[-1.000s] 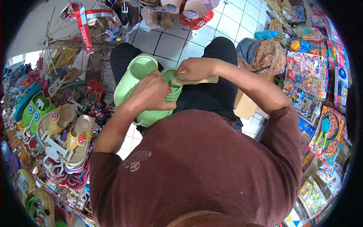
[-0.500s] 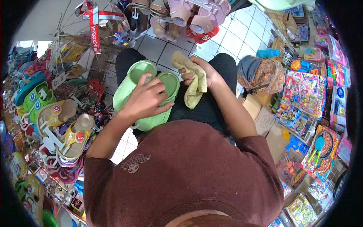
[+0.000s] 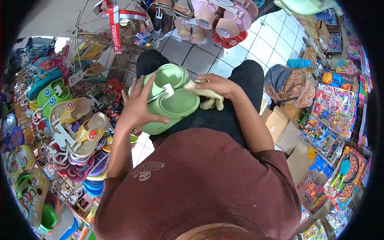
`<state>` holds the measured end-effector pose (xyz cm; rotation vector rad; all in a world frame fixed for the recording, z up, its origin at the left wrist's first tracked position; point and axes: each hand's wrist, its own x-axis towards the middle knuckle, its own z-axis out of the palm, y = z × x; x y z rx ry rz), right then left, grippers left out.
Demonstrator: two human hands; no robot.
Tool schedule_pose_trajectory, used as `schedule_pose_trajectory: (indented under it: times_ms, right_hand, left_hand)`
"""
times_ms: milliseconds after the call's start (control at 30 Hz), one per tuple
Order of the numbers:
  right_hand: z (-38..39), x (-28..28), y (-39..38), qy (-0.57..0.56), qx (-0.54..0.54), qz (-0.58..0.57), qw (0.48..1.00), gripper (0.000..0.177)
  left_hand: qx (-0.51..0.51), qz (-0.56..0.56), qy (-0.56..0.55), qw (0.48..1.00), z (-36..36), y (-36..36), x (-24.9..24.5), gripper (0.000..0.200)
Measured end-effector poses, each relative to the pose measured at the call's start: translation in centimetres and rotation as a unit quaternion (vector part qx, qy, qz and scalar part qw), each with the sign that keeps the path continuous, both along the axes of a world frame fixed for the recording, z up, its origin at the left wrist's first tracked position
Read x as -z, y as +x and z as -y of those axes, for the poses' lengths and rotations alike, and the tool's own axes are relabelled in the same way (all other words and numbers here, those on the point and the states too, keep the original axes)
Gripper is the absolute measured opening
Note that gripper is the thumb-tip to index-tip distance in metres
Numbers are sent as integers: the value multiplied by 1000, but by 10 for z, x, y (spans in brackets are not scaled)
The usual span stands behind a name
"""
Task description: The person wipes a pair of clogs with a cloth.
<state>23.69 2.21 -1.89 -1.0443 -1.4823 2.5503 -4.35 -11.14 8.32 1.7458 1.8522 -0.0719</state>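
Your left hand (image 3: 138, 105) grasps the pale green clogs (image 3: 180, 103) over your lap (image 3: 210, 122), likely to steady them. Your right hand (image 3: 219, 85) grasps the bunched yellowish cloth (image 3: 211, 95) beside their edge, likely for closer control.

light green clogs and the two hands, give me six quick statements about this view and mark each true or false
1. The left hand touches the light green clogs. True.
2. The right hand grips a pair of scissors. False: the right hand holds a pale yellow cloth.
3. A small white piece shows against the clogs. True.
4. The shirt is bright yellow. False: the shirt is dark maroon.
5. A blue bottle lies off to the person's right. True.
6. The red and white ribbon hangs on the person's right. False: the ribbon hangs on the left side.
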Motion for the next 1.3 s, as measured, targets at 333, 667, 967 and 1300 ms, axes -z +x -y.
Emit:
schedule_pose_trajectory:
  times_ms: [333,667,967,1300]
  right_hand:
    - [-3,-25,12,26,70,11,997,51]
    - [-2,-42,0,-42,100,-60,992,39]
    - [6,-57,-27,-134,88,-167,973,43]
    - [-24,-54,21,428,-18,21,903,35]
  left_hand:
    - [20,49,108,993,-14,6,11,75]
    - [-7,74,106,992,-11,5,20,75]
    - [-13,45,23,999,-38,34,12,87]
    - [41,75,-40,996,-55,23,21,70]
